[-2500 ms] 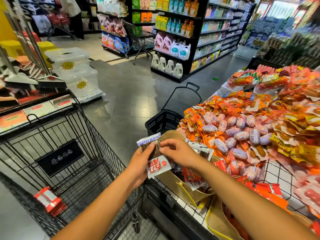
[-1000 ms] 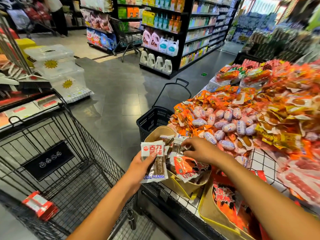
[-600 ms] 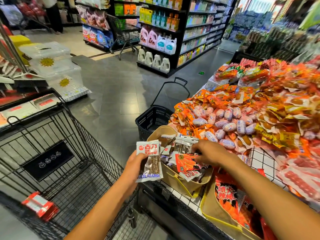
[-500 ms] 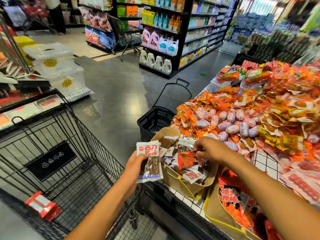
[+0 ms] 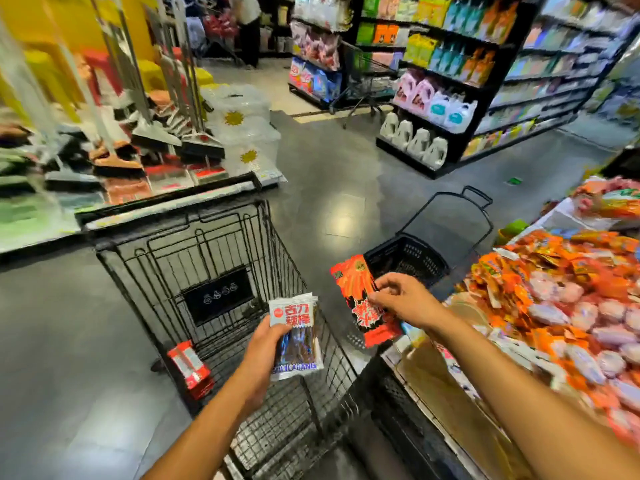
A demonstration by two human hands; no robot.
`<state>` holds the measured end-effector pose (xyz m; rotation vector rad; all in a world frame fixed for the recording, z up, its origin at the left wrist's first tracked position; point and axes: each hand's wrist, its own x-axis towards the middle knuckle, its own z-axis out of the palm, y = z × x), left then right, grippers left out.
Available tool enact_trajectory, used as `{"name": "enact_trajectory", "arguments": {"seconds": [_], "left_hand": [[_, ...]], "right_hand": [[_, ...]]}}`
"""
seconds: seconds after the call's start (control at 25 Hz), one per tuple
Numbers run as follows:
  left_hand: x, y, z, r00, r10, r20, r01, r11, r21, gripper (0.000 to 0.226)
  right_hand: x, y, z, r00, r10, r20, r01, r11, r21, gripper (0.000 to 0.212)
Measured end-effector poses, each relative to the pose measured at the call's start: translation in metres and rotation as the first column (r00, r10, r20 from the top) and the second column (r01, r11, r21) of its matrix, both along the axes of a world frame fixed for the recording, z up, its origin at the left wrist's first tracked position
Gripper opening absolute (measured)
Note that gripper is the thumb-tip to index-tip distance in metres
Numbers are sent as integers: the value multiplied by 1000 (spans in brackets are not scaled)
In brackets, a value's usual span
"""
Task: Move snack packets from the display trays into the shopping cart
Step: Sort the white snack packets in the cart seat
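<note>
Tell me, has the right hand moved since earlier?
Yes. The right hand, pinching a red packet, has left the tan tray and is now left of it, toward the shopping cart.

"古力辣棒" and blurred "GULILABANG" on the white snack packet (image 5: 296,337); characters on the red packet (image 5: 363,306) unreadable.

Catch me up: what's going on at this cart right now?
A person is moving snacks from the heaped display to the wire shopping cart. The left hand holds white snack packets over the cart. The fingers of the right hand pinch a red packet just right of the cart's rim, not yet over it. One red-and-white packet already lies in the cart.
</note>
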<state>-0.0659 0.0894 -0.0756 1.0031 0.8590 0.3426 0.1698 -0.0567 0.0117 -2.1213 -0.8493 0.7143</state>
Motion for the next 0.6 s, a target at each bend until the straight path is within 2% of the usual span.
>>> {"name": "enact_trajectory", "arguments": {"seconds": [0.32, 0.48, 0.6], "left_hand": [[-137, 122, -60, 916, 372, -151, -381, 924, -41, 28], [-175, 164, -85, 850, 491, -192, -508, 860, -45, 26], [-189, 185, -104, 799, 565, -204, -583, 812, -36, 26]], "right_hand": [[-94, 208, -130, 971, 136, -198, -176, 964, -201, 14], [-138, 278, -207, 937, 194, -291, -280, 914, -292, 2], [-161, 318, -268, 925, 224, -308, -327, 882, -339, 19]]}}
